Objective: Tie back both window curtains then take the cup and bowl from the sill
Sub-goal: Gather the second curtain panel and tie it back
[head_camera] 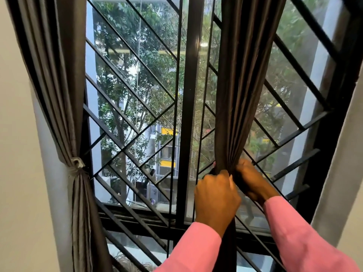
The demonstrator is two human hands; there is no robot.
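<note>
The left curtain point(59, 79), dark grey-brown, hangs at the window's left side and is cinched by a pale fabric tie point(77, 165). The right curtain point(241, 75) hangs near the window's middle, gathered into a narrow bunch. My left hand point(216, 197) and my right hand point(251, 179) both clasp that bunch from either side at about the same height, fingers closed around the fabric. Below my hands the curtain drops out of sight behind my pink sleeves. No cup, bowl or sill shows in this view.
Black diagonal window bars point(137, 118) and a vertical frame post point(188, 114) stand right behind the curtains. Pale walls point(17, 154) flank the window on both sides. Trees and buildings lie outside the glass.
</note>
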